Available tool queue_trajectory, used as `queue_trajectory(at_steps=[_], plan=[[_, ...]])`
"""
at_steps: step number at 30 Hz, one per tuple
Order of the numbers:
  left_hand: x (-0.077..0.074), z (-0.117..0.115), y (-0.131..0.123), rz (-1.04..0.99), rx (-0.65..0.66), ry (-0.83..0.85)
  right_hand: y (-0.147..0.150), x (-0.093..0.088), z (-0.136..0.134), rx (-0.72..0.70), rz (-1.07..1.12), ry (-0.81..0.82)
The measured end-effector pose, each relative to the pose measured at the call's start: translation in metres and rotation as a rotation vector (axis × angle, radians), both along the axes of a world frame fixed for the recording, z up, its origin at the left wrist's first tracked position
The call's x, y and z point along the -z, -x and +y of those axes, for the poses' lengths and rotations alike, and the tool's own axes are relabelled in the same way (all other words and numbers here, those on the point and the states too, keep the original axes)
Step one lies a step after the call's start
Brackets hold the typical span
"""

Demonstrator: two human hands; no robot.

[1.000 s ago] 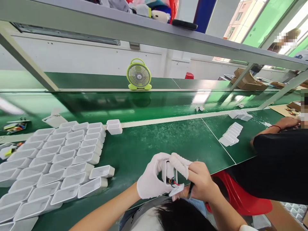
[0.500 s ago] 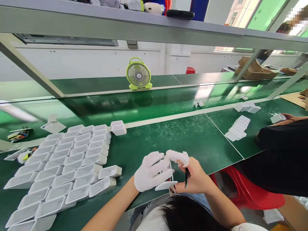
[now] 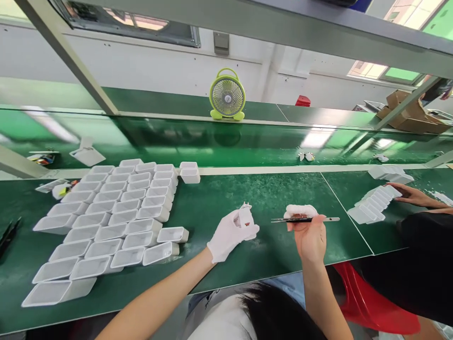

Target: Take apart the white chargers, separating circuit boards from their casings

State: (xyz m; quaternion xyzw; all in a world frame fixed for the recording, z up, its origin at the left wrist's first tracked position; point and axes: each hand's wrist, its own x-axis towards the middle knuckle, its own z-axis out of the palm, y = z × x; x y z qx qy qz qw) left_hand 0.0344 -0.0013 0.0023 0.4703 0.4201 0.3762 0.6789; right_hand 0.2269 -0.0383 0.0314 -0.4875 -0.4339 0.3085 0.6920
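My left hand [image 3: 230,238], in a white glove, is raised over the green bench. It grips a small white plastic part [image 3: 244,217] with short metal prongs at its top and a small red detail on its face. My right hand [image 3: 309,238] is to the right, apart from that part, with white covering on some fingers. Its fingers pinch slim dark tweezers [image 3: 300,219], lying level, with pale metal ends showing on both sides. Left of my hands stand rows of open white plastic boxes [image 3: 123,205].
A green fan [image 3: 227,97] stands behind the bench [image 3: 262,189]. Black tweezers [image 3: 10,236] lie at the far left. At right, another person's hand [image 3: 410,194] touches stacked white boxes [image 3: 375,204], beside a red stool [image 3: 368,307]. A shelf beam [image 3: 283,28] crosses overhead.
My hands were together near the bench's front edge. They have moved apart and forward, the right with the tweezers now level. The co-worker's hand has reached the stacked boxes. The view has shifted.
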Motion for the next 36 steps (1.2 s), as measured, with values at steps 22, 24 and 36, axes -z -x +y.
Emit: queue_trajectory(at_steps=[22,24,36], plan=[[-0.001,-0.001,-0.004,0.151,-0.097,0.080,0.039,-0.012,-0.019,-0.074,-1.018,-0.373],[-0.001,0.000,-0.004,0.180,-0.104,0.071,0.039,-0.013,-0.018,-0.076,-1.052,-0.379],[-0.003,-0.004,-0.003,0.173,-0.041,-0.006,0.042,-0.029,-0.023,-0.204,-1.161,-0.303]])
